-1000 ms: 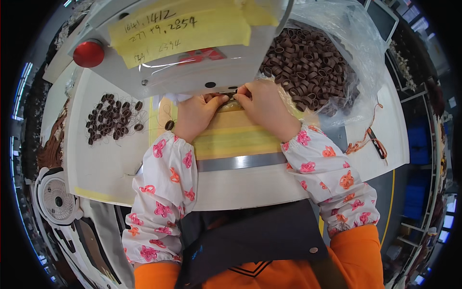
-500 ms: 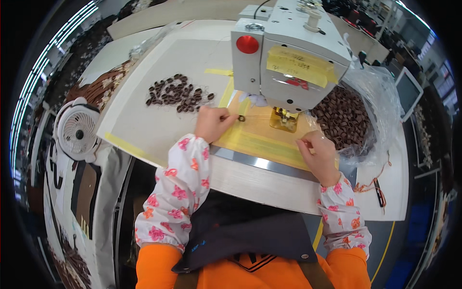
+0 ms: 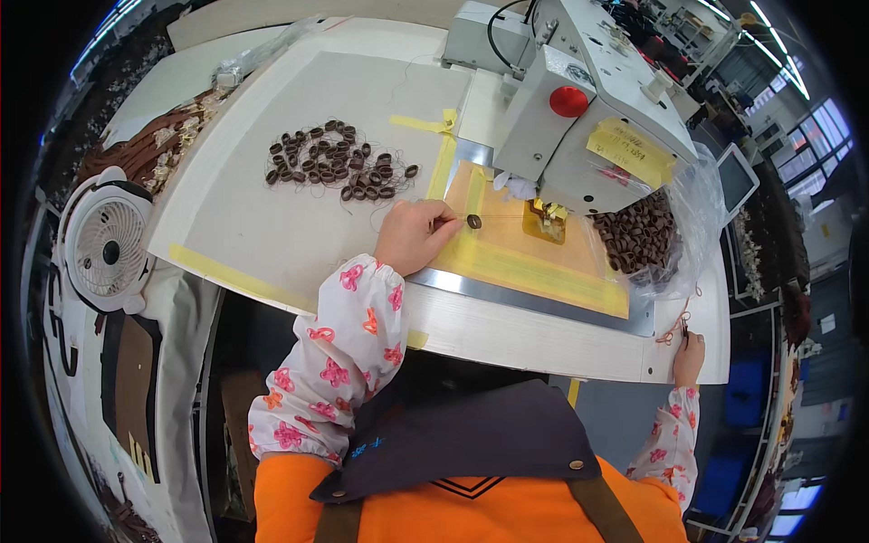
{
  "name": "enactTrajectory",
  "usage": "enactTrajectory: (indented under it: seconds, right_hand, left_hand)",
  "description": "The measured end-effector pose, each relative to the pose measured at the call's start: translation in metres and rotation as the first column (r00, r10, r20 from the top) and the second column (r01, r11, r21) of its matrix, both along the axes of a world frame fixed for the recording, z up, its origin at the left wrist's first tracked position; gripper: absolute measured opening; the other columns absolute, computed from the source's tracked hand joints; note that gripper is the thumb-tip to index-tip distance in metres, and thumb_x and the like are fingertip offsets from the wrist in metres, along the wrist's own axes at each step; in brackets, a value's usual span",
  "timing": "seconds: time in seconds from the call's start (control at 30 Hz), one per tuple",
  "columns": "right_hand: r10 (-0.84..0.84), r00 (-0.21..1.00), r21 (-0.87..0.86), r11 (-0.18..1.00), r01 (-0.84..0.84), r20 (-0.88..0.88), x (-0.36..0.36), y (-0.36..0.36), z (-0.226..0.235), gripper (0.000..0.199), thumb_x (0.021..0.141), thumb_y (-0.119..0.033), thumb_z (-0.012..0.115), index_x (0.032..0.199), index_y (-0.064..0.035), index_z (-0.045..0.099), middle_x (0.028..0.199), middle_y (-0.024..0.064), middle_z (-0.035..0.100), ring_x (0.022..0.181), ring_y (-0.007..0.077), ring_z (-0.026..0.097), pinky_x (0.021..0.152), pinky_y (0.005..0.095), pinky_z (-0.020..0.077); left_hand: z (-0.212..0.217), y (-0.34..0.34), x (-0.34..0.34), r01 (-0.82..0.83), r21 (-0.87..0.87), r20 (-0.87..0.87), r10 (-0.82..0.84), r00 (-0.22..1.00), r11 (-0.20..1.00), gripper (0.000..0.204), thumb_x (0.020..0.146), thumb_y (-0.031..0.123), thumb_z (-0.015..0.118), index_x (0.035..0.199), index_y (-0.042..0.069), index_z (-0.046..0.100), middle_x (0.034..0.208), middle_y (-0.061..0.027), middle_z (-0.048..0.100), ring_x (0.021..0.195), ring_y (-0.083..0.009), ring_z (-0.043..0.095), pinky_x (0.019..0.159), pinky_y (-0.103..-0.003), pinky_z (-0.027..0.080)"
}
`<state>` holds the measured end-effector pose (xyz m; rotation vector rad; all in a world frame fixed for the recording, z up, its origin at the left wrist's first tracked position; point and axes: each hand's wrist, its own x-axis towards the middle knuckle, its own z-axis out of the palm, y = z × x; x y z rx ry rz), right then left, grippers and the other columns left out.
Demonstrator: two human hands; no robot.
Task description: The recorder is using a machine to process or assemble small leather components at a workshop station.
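Observation:
My left hand is closed in a pinch at the left edge of the sewing machine's yellow-taped plate. Just off its fingertips sits a small brown fabric loop, and a fine thread runs from the loop toward the needle area. What the fingertips pinch looks like a thread tail, though it is barely visible. At the table's right edge, my right hand is closed around small dark thread snips, mostly hidden by the fingers. An orange cord trails from them.
The white sewing machine stands ahead with a red button. Many brown loops with loose threads lie on the grey surface at left. A clear plastic bag of brown loops is at right. A white fan stands far left.
My right hand has moved from beside the machine plate to the right table edge and taken hold of the snips. The left hand keeps its pinch near the loop. The view has shifted.

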<state>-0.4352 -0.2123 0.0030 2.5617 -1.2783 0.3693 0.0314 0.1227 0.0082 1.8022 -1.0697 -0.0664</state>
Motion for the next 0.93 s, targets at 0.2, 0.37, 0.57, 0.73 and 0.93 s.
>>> enactTrajectory:
  seconds: [0.2, 0.37, 0.57, 0.73, 0.93]
  right_hand:
    - [-0.234, 0.949, -0.171, 0.947, 0.271, 0.209, -0.042, 0.003, 0.024, 0.021, 0.090, -0.017, 0.046, 0.086, 0.0010, 0.056, 0.079, 0.0230, 0.058, 0.075, 0.0393, 0.056, 0.065, 0.0461, 0.0436]
    - [-0.220, 0.973, -0.169, 0.959, 0.229, 0.068, 0.065, 0.100, 0.095, 0.033, 0.089, -0.036, 0.046, 0.086, -0.0073, 0.062, 0.072, 0.0175, 0.063, 0.065, 0.0371, 0.060, 0.055, 0.0433, 0.0463]
    - [-0.167, 0.897, -0.232, 0.970, 0.075, -0.409, 0.120, 0.121, 0.142, 0.034, 0.069, -0.034, 0.071, 0.067, -0.0036, 0.058, 0.062, 0.0164, 0.059, 0.063, 0.0318, 0.062, 0.053, 0.0391, 0.0470]
    - [0.298, 0.817, 0.398, 0.913, -0.092, -0.494, 0.132, 0.170, 0.201, 0.033, 0.064, -0.029, 0.076, 0.070, 0.0000, 0.061, 0.063, 0.0141, 0.060, 0.058, 0.0282, 0.061, 0.052, 0.0328, 0.0465]
    - [0.625, 0.753, 0.499, 0.594, -0.630, 0.207, 0.256, 0.226, 0.142, 0.033, 0.072, -0.028, 0.072, 0.087, -0.0001, 0.063, 0.068, 0.0151, 0.060, 0.059, 0.0231, 0.061, 0.054, 0.0304, 0.0455]
  left_hand:
    - [-0.002, 0.008, 0.022, -0.152, 0.074, -0.013, 0.153, 0.988, 0.986, 0.012, 0.074, 0.015, 0.064, 0.075, 0.003, 0.065, 0.064, -0.0102, 0.063, 0.056, -0.0230, 0.061, 0.055, -0.031, 0.048]
    - [-0.005, 0.025, 0.033, 0.017, -0.001, -0.062, -0.017, 0.998, 1.000, 0.015, 0.075, 0.006, 0.060, 0.089, 0.003, 0.064, 0.080, -0.0111, 0.063, 0.070, -0.0242, 0.062, 0.061, -0.030, 0.048]
    - [-0.005, 0.041, 0.034, 0.043, -0.029, -0.086, -0.045, 0.995, 0.999, 0.024, 0.073, -0.001, 0.060, 0.096, 0.003, 0.061, 0.085, -0.0092, 0.060, 0.070, -0.0205, 0.056, 0.059, -0.028, 0.045]
    - [-0.005, 0.034, 0.033, 0.048, 0.017, 0.097, -0.049, 0.994, 0.999, 0.019, 0.073, 0.000, 0.059, 0.092, 0.003, 0.062, 0.082, -0.0099, 0.061, 0.074, -0.0246, 0.058, 0.065, -0.033, 0.046]
    - [-0.002, 0.047, 0.037, -0.005, 0.124, 0.002, 0.004, 1.000, 0.992, 0.015, 0.076, 0.004, 0.058, 0.090, 0.003, 0.062, 0.083, -0.0096, 0.063, 0.078, -0.0240, 0.059, 0.070, -0.034, 0.047]
